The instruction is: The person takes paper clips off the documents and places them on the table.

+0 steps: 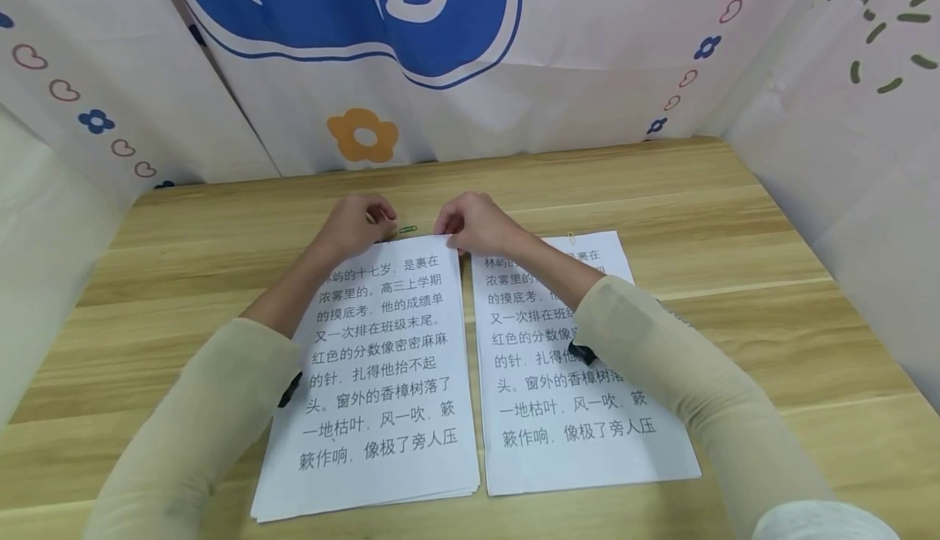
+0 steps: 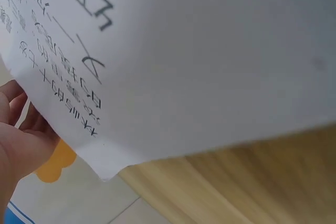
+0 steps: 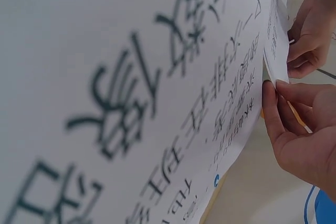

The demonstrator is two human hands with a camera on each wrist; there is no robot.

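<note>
Two stacks of printed paper on the counter (image 1: 778,344), side by side, narrow gap. Left stack (image 1: 382,377) and right stack (image 1: 573,434): long axes near to far, tops of text pointing away. Right hand (image 1: 479,223) pinches left stack's far right corner. Yellow clip (image 1: 571,238) on right stack's far edge. Left hand (image 1: 358,227) pinches green clip (image 1: 407,229) just past left stack's edge. Two clips counted. Beyond: cloth backdrop (image 1: 587,99), orange flower.
</note>
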